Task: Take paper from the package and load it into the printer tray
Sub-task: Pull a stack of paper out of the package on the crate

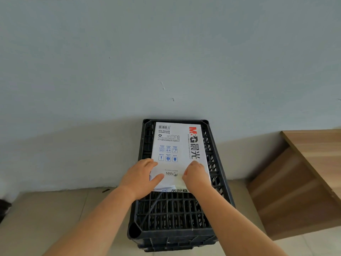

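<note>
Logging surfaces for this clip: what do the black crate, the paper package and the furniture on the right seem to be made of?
Black crate: looks like moulded plastic, matt, judging by its open lattice grid and rounded corners.
Paper package: white printed paper wrap, slightly glossy; the near flap creases under both hands.
Furniture: wood-grain surface, probably laminate or veneer; too even to say which.

I see black lattice crate upside down on floor, back end against wall. Pale blue-grey wall fills upper view; I note few small scuffs on it. Beige tiled floor below, tile joints visible. Wooden desk at right, well apart from crate, side panel facing me. Small dark scrap on floor near wall, left of crate.
</note>
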`<state>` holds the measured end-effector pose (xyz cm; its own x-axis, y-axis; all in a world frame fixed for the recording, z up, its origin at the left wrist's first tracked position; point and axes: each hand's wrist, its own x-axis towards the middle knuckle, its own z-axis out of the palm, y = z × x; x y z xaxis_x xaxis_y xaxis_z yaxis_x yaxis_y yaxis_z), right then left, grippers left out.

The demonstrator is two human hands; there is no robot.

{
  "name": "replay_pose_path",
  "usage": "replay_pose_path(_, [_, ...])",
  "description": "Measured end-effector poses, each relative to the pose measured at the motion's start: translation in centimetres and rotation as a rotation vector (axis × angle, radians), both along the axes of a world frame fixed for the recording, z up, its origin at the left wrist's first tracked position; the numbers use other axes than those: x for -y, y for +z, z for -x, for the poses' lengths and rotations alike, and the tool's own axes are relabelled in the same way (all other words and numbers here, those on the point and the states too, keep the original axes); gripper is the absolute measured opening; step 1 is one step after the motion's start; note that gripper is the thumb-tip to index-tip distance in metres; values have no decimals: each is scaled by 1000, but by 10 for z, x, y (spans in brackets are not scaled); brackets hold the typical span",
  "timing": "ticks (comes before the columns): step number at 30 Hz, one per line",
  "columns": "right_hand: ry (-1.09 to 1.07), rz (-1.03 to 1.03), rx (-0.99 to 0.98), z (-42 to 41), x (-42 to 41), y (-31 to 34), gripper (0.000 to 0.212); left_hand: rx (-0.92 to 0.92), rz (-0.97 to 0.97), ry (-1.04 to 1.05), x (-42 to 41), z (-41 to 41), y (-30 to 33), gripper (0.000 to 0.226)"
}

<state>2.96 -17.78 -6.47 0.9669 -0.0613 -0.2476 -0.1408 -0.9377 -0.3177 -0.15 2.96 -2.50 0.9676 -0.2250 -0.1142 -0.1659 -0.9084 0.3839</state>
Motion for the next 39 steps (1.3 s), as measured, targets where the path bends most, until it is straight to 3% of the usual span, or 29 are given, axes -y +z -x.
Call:
replay_pose_path(7, [99, -15, 64, 3, 1, 2, 20, -3, -3, -18, 2, 2, 1, 64])
replay_pose_path(17, [348, -160, 273, 64, 22, 7, 10, 20, 3, -59, 16, 1, 4, 61])
replay_pose_path(23, [473, 12, 422, 89, 20, -3, 25, 11, -15, -100, 30, 3, 1, 62])
replay_pose_path(28, [519, 15, 353, 111, 24, -27, 11, 27, -24, -151, 41, 6, -4, 62])
replay_pose_path(34, [376, -229, 509, 112, 40, -10, 10, 39, -84, -216, 50, 3, -16, 67])
replay_pose_path(36, [314, -219, 559, 104, 44, -6, 10, 56, -123, -238, 53, 3, -20, 70])
replay_pose_path(39, [225, -106, 537, 93, 54, -6, 28, 71, -158, -260, 56, 4, -25, 73])
